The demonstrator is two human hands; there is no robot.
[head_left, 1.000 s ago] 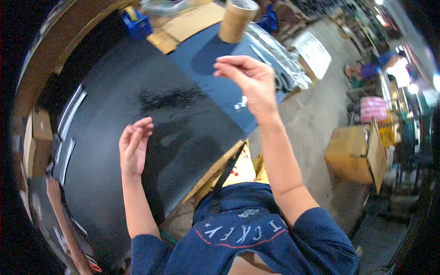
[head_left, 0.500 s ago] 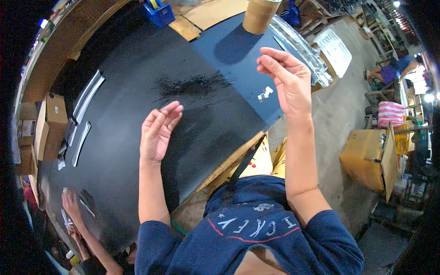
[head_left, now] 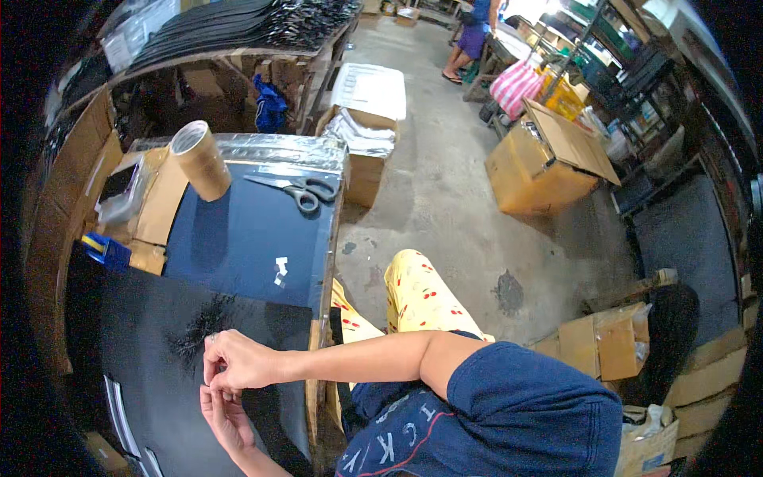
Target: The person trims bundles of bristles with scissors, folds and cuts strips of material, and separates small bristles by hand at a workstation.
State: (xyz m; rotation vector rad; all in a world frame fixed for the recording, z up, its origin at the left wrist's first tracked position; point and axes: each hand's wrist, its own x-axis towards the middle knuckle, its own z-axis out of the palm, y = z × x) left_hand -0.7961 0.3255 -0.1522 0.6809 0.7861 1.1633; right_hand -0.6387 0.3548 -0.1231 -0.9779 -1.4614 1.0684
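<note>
My right hand reaches across to the left above the black tabletop, its fingers bent and pinched together. Just below it is my left hand, fingertips curled up and meeting those of the right. Whatever the fingertips pinch, if anything, is too small or hidden to make out. Beside the hands, a patch of fine black strands lies on the tabletop. A few small white pieces rest on the blue sheet beyond. Slim white strips lie to the left of my hands.
Scissors and a brown cardboard tube stand or lie toward the table's far end. A blue tape dispenser sits at the left. Across the concrete floor stands a large carton; a person is farther off.
The view has swung to the right, bringing the scissors and more floor into sight. My hands, apart before, are now together at the fingertips. The co-worker's hands at lower left have left the view.
</note>
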